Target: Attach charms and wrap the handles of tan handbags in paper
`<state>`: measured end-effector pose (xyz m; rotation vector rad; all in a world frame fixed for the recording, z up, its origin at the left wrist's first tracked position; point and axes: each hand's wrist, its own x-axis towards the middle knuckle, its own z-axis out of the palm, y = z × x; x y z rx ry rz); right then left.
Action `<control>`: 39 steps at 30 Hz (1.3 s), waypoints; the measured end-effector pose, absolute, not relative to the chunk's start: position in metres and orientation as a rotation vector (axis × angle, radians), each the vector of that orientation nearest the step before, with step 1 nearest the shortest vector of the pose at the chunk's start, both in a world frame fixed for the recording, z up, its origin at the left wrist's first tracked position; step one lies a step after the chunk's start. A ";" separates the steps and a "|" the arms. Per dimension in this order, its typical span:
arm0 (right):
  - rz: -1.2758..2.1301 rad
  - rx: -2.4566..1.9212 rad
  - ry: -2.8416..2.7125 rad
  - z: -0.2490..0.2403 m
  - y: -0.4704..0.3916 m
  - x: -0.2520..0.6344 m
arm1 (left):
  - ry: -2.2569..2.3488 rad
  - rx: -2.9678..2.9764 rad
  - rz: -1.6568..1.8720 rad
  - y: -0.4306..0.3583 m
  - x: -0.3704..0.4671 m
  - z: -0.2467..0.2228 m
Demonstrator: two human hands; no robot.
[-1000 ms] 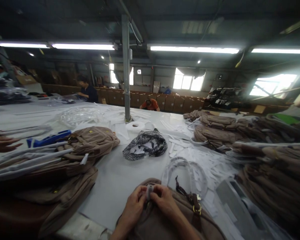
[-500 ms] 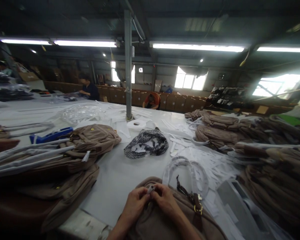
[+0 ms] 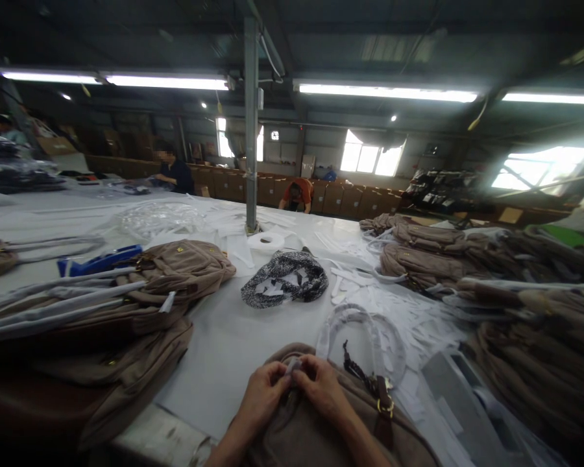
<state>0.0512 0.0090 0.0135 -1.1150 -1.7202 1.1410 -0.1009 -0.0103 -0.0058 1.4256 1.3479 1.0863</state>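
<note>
Bag (image 3: 296, 438) sat at the near side of the counter (image 3: 214, 363), low in the head view between the forearms, with its wrapped handles (image 3: 324, 338) looping out behind it and a gold buckle (image 3: 385, 408) over to the right. Left hand (image 3: 261, 394) and right hand (image 3: 324, 389) were close together near its top, fingers of both pinched on a small pale scrap (image 3: 293, 368). Couldn't tell if the scrap went around something or just lay against it, the fingertips hid too much.

For doing that bit well, imo: short pinches right beside the scrap, one hand as anchor while the other smoothed, and even tension so it didn't wrinkle or skew. Resting the wrists on the bag would've helped too. Main risk, I'd guess, was catching a fold of cloth underneath.

Readable writing? Pretty much zip. The left bag (image 3: 199, 263) had a gold badge (image 3: 180, 249), way too small to make out, plus a white tab (image 3: 167, 302) with nothing legible. Cartons (image 3: 321, 198) along the back had little white labels, also no luck. Couldn't find a brand on the grey box (image 3: 460, 395) or the roll (image 3: 267, 240) either.
</note>
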 end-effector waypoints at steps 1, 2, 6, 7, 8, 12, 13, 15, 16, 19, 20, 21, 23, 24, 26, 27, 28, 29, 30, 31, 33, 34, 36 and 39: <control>1.119 -1.131 -1.728 0.013 0.009 0.051 | 1.354 1.432 1.087 -0.011 -0.101 -0.005; 1.099 -1.145 -1.737 0.013 0.009 0.050 | 1.357 1.440 1.086 -0.011 -0.100 -0.004; 1.092 -1.158 -1.746 0.013 0.009 0.047 | 1.358 1.477 1.088 -0.014 -0.100 0.000; 1.095 -1.158 -1.744 0.013 0.009 0.047 | 1.353 1.485 1.087 -0.015 -0.100 0.001; 1.094 -1.162 -1.742 0.014 0.009 0.046 | 1.342 1.491 1.082 -0.015 -0.100 0.002; 1.111 -1.171 -1.720 0.017 0.008 0.047 | 1.280 1.523 1.040 -0.015 -0.101 0.004; 1.118 -1.168 -1.711 0.017 0.008 0.048 | 1.298 1.524 1.032 -0.014 -0.102 0.003; 1.113 -1.148 -1.710 0.017 0.006 0.048 | 1.369 1.523 1.027 -0.013 -0.102 0.001; 1.098 -1.136 -1.720 0.017 0.006 0.048 | 1.404 1.520 1.028 -0.013 -0.102 -0.001; 1.047 -1.122 -1.759 0.014 0.006 0.048 | 1.435 1.527 1.041 -0.013 -0.102 -0.002; 1.032 -1.134 -1.768 0.013 0.006 0.047 | 1.434 1.531 1.045 -0.014 -0.102 -0.002; 1.015 -1.153 -1.773 0.013 0.006 0.047 | 1.429 1.535 1.049 -0.014 -0.101 -0.001; 0.990 -1.181 -1.779 0.012 0.007 0.046 | 1.429 1.526 1.061 -0.015 -0.101 0.001; 0.987 -1.184 -1.780 0.011 0.008 0.045 | 1.428 1.511 1.069 -0.016 -0.101 0.001; 0.998 -1.183 -1.773 0.012 0.008 0.045 | 1.418 1.478 1.088 -0.016 -0.101 0.000; 1.008 -1.186 -1.766 0.012 0.008 0.045 | 1.411 1.468 1.093 -0.016 -0.101 -0.002; 1.019 -1.190 -1.756 0.013 0.008 0.045 | 1.409 1.470 1.094 -0.015 -0.101 -0.003; 1.030 -1.195 -1.744 0.014 0.008 0.045 | 1.413 1.482 1.092 -0.015 -0.101 -0.005; 1.041 -1.198 -1.733 0.014 0.009 0.045 | 1.427 1.497 1.087 -0.014 -0.102 -0.007; 1.051 -1.195 -1.725 0.015 0.009 0.045 | 1.448 1.512 1.082 -0.013 -0.102 -0.008; 1.073 -1.187 -1.717 0.015 0.009 0.046 | 1.477 1.537 1.080 -0.012 -0.102 -0.010; 1.080 -1.189 -1.717 0.014 0.008 0.046 | 1.484 1.548 1.083 -0.012 -0.102 -0.010; 1.083 -1.205 -1.719 0.013 0.008 0.046 | 1.498 1.573 1.088 -0.013 -0.102 -0.009; 1.060 -1.248 -1.693 0.008 0.008 0.044 | 1.534 1.617 1.099 -0.019 -0.099 -0.009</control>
